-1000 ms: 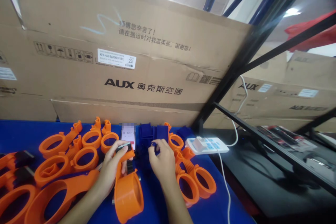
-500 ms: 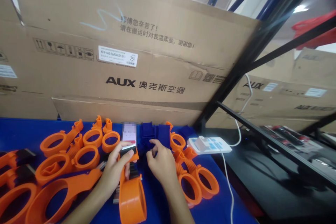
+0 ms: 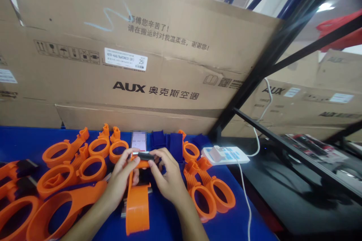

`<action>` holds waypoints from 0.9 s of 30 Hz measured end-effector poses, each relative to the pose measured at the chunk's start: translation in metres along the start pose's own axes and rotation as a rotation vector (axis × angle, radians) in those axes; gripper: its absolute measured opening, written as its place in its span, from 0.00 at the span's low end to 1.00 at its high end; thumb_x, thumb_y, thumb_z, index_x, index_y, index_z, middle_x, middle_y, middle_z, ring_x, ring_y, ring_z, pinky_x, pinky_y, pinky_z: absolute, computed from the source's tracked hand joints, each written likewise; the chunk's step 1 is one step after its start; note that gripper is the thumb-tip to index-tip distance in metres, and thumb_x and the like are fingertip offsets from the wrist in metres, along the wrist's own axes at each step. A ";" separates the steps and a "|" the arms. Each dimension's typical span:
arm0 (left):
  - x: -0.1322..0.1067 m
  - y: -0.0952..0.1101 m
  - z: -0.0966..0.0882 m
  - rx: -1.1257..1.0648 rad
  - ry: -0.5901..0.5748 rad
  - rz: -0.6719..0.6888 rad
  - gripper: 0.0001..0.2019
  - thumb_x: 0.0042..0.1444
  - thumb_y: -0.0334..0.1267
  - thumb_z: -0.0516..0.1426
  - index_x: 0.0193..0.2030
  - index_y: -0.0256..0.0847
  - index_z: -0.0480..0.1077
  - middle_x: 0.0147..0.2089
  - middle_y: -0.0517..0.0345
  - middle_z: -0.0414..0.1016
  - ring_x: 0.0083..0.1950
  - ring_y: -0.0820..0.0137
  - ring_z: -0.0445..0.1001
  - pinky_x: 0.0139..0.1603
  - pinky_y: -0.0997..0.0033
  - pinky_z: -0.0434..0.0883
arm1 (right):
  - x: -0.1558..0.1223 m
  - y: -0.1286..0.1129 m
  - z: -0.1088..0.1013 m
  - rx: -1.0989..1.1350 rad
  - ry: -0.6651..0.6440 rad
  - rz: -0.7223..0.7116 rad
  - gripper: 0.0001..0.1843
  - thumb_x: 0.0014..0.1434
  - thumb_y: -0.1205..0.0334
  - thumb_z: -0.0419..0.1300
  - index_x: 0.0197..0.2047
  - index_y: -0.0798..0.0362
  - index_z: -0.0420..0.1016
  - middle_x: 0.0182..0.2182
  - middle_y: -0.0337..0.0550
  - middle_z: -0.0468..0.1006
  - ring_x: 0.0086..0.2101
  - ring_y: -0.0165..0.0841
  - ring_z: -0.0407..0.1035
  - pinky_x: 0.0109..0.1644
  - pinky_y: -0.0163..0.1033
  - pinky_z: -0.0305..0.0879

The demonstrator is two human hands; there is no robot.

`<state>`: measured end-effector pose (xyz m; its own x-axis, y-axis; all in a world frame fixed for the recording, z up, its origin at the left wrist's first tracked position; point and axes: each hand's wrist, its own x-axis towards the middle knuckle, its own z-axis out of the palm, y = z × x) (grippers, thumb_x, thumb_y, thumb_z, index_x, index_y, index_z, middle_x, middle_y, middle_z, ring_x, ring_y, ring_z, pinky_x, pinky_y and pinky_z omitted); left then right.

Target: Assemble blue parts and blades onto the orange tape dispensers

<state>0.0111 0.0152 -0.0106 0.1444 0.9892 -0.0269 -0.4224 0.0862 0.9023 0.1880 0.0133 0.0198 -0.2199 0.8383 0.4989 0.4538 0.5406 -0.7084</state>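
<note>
An orange tape dispenser [image 3: 138, 209] stands in front of me, its ring toward me and its head pointing away. My left hand [image 3: 120, 179] is closed around the head from the left, thumb on top. From the other side my right hand [image 3: 169, 177] pinches the right end of the black piece [image 3: 145, 156] on that head, thumb and fingers bent. Just beyond the hands lies a phone [image 3: 138, 143] with a timer on its screen. Dark blue pieces [image 3: 176, 147] lie behind my right hand.
Several orange dispensers [image 3: 92, 168] cover the left of the blue table [image 3: 234, 222]; others [image 3: 223, 194] lie right. A white power strip [image 3: 225, 155] with a cable sits near the right edge. Large cardboard boxes [image 3: 85, 86] form a wall behind, beside a black rack post [image 3: 254, 69].
My right hand has moved left from the blue pieces onto the dispenser's head. The dispenser has turned a little, its ring now facing me differently.
</note>
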 end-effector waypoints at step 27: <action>-0.005 0.006 -0.001 0.326 0.047 0.155 0.16 0.61 0.51 0.60 0.46 0.40 0.77 0.28 0.57 0.77 0.21 0.74 0.65 0.22 0.75 0.60 | 0.000 0.003 0.003 0.092 0.018 0.071 0.12 0.72 0.56 0.55 0.47 0.49 0.78 0.37 0.42 0.78 0.37 0.35 0.71 0.43 0.39 0.67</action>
<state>0.0068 0.0109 -0.0058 0.0562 0.9925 0.1081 -0.1271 -0.1003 0.9868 0.1867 0.0155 0.0161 -0.1743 0.8737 0.4542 0.3862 0.4850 -0.7846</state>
